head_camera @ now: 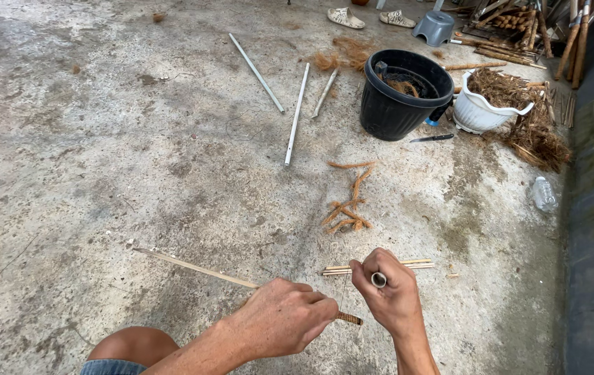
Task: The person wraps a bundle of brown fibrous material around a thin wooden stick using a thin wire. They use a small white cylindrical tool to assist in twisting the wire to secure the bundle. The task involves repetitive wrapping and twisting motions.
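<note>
Hands (338, 305) grip bamboo stick (193, 267); its middle hidden.

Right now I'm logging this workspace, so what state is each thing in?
Left hand: closed around the thin bamboo stick.
Right hand: closed around a small tube.
Black bucket: upright, fibre inside.
White pot: upright, heaped with brown fibre.
Plastic bottle: lying on its side.
Knife: flat on the concrete.
</note>
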